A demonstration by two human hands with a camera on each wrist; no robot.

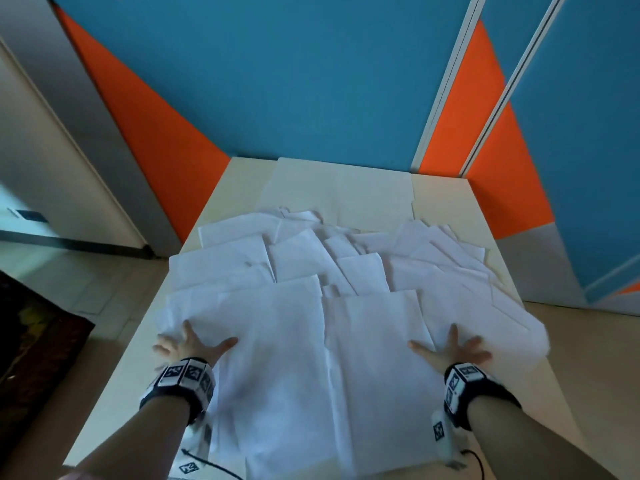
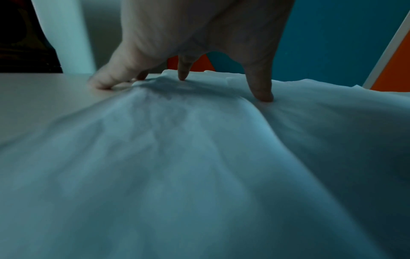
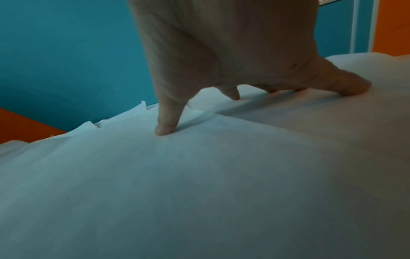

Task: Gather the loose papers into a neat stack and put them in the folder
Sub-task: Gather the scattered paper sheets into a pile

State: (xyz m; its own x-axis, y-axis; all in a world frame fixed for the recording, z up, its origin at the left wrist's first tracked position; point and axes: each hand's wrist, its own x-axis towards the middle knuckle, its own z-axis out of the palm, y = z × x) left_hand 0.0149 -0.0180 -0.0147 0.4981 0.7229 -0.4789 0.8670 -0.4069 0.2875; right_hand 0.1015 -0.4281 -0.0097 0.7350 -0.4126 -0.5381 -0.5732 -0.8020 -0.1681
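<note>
Several loose white papers (image 1: 311, 306) lie spread and overlapping across the near half of the cream table (image 1: 540, 393). A cream folder (image 1: 346, 188) lies flat at the far end, partly under the papers. My left hand (image 1: 188, 342) presses on the pile's left edge with fingers spread; in the left wrist view the left hand (image 2: 199, 52) touches the rumpled papers (image 2: 199, 157) with its fingertips, the outer finger on bare table. My right hand (image 1: 453, 348) presses spread on the right side of the pile; in the right wrist view the right hand (image 3: 221, 70) stands on the papers (image 3: 199, 175).
A blue and orange partition wall (image 1: 277, 81) stands right behind the table's far edge. To the left are tiled floor (image 1: 97, 289) and a dark rug (image 1: 31, 341). Some sheets overhang the table's right edge (image 1: 533, 337).
</note>
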